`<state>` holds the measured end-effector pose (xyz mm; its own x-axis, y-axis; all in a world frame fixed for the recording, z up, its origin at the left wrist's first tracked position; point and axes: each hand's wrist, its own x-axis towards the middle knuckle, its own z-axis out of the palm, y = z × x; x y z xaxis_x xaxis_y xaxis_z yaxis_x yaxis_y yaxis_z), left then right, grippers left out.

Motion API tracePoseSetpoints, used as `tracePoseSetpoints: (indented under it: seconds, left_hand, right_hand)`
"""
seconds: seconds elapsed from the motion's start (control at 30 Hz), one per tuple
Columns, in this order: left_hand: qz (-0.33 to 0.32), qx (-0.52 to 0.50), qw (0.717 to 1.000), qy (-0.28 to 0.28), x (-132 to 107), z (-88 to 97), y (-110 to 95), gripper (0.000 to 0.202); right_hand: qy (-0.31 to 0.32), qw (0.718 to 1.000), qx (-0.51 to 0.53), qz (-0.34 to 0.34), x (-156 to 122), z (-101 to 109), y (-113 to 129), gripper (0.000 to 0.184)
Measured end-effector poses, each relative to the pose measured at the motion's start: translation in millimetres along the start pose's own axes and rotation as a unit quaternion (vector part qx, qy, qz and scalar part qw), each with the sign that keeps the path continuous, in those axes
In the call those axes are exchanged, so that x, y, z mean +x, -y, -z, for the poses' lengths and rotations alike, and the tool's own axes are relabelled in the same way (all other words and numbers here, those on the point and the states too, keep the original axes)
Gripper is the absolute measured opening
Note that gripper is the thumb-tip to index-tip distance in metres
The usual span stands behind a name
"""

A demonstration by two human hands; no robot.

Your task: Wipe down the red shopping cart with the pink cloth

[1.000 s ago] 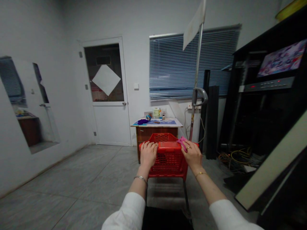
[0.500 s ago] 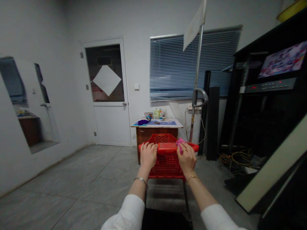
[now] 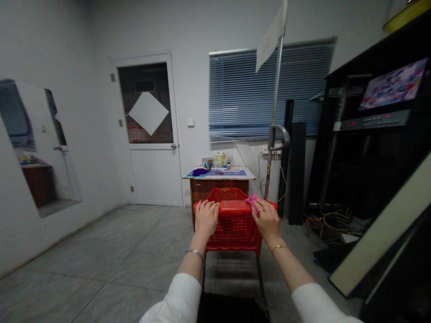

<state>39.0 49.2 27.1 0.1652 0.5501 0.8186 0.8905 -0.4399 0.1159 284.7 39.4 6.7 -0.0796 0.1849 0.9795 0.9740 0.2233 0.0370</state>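
- Here's the left hand point(image 3: 207, 220), fingers curled down over the top rail of a red shopping cart point(image 3: 234, 229), clamped on it.
- The right hand point(image 3: 267, 222) grips the same rail, with a pink cloth point(image 3: 253, 202) bunched under its fingers and poking out toward the middle. The two hands stay apart, the cart's red lid between them.
- The cart stands on the tiled floor point(image 3: 117, 251), directly ahead of the person, right in front of a wooden desk point(image 3: 218, 186).
- On the desk, a purple cloth point(image 3: 200, 172) lies on a blue mat point(image 3: 227, 172), with bottles point(image 3: 220, 159) behind.
- Just past the cart's right corner rises a metal pole point(image 3: 274, 98) with a curved grip, and a white flag point(image 3: 271, 38) at its top.
- Behind it, a window blind point(image 3: 269, 94) covers the window.
- A white door point(image 3: 151, 175) stands left of the desk, a wall mirror point(image 3: 37, 148) further left.
- On the right, a black cabinet point(image 3: 370, 148) holds a bright screen point(image 3: 393, 78), with tangled cables point(image 3: 332, 224) on the floor beside it.
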Motion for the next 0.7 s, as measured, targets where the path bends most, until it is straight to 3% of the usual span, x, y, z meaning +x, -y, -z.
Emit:
tracePoseSetpoints:
  seconds: [0.13, 0.23, 0.37, 0.53, 0.7]
  left_hand:
    - [0.000, -0.004, 1.000, -0.007, -0.6, -1.2, -1.7, 0.029]
    - [0.003, -0.005, 1.000, -0.013, -0.9, -2.7, -2.8, 0.029]
    - [0.010, 0.006, 1.000, -0.015, -0.8, -5.1, -2.4, 0.030]
    - [0.008, 0.014, 1.000, -0.011, -0.3, -4.0, -3.4, 0.031]
    - [0.004, 0.018, 1.000, -0.008, 0.7, -0.6, -5.3, 0.031]
  right_hand:
    - [0.014, 0.999, -0.023, -0.040, 0.9, 8.4, -39.5, 0.028]
    - [0.008, 0.995, -0.026, -0.092, 3.1, 9.6, -41.4, 0.028]
    - [-0.004, 0.993, -0.029, -0.115, 4.3, 4.4, -15.3, 0.028]
    - [-0.036, 0.993, 0.007, -0.108, 5.5, -6.8, 37.0, 0.028]
    - [-0.042, 0.996, 0.049, -0.054, 7.7, -15.3, 80.6, 0.029]
